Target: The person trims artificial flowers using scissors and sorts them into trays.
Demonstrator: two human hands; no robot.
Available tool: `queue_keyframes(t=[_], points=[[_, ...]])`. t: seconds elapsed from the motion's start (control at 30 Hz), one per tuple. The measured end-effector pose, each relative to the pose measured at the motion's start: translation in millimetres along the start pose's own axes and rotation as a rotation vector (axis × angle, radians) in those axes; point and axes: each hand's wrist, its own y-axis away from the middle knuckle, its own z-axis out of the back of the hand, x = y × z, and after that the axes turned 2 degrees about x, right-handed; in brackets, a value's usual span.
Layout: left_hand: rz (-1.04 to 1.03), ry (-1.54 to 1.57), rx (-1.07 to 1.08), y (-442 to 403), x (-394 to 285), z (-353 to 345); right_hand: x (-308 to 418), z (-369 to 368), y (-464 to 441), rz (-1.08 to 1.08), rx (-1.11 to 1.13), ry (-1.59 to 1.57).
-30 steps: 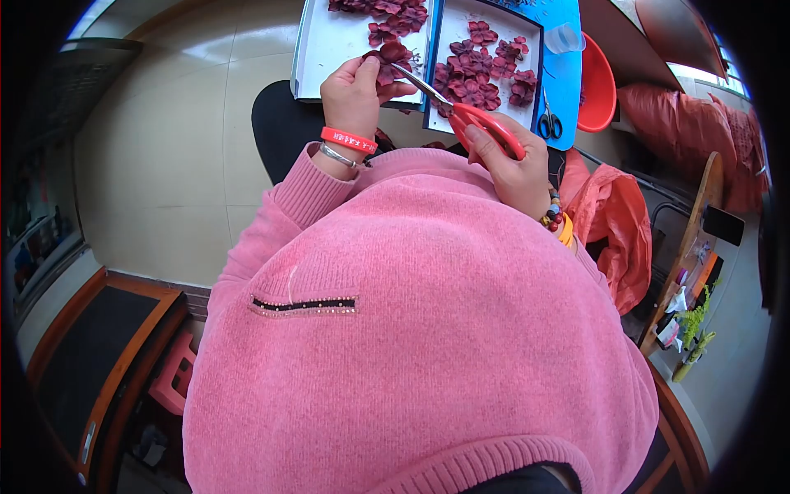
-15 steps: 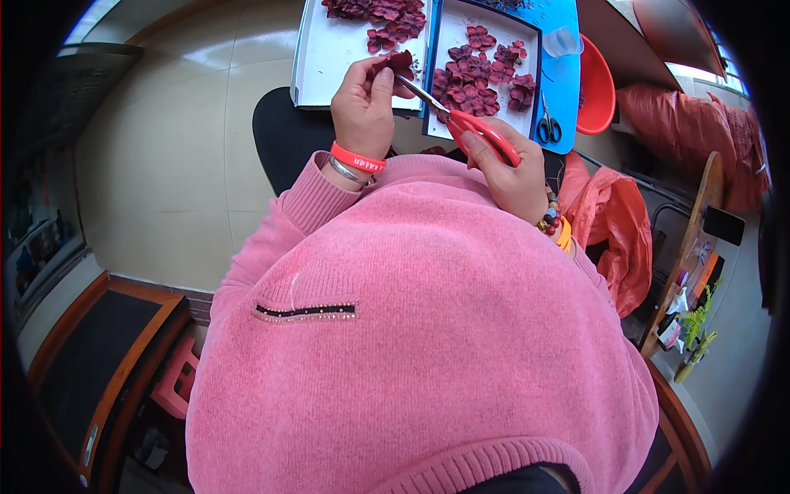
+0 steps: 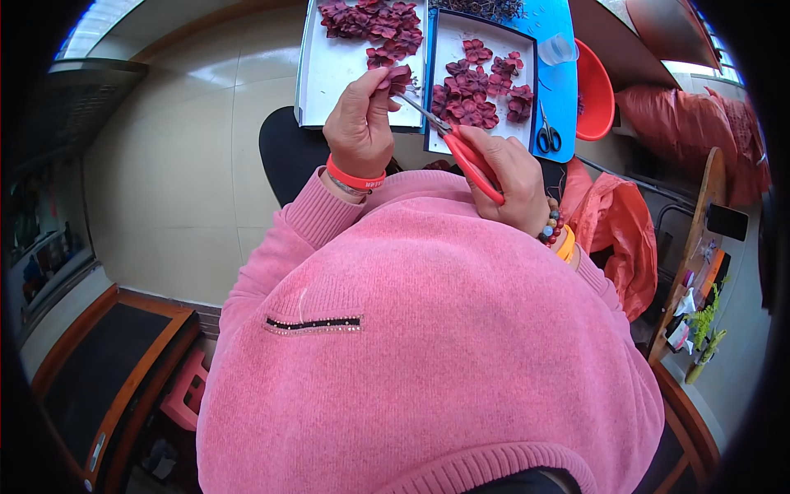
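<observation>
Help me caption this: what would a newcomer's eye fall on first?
Probably the pink sweater filling the middle and bottom. Then the red-handled pliers in the right hand, pointed at the dark red flower in the left hand. Similar flowers lie in two trays at the top.

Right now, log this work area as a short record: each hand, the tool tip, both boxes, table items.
left hand: fingers pinching a dark red flower
right hand: gripping a red-handled tool
tool tip: at the held flower; contact unclear
left box: white inside, dark red flowers toward its far end
right box: dark rim, more such flowers
blue table: black-handled scissors, clear cup
beside table: red basin
</observation>
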Motion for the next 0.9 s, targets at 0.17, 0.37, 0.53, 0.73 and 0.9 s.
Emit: queue_keyframes(t=[0.17,0.37,0.53,0.73,0.9], points=[[-0.067,0.006,0.019,-2,1,1,-9,-13,4,-0.020,-0.090,-0.270],[-0.149,0.082,0.025,-3,4,0,-1,14,-5,-1.053,0.172,-1.793],[-0.065,0.111,0.195,-10,3,8,3,13,-4,-1.048,0.116,-1.804],[-0.026,0.133,0.140,-9,4,4,-3,-10,-5,-0.135,-0.097,-0.423],[-0.118,0.136,0.089,-18,1,6,9,17,-21,-1.017,0.017,-1.596]])
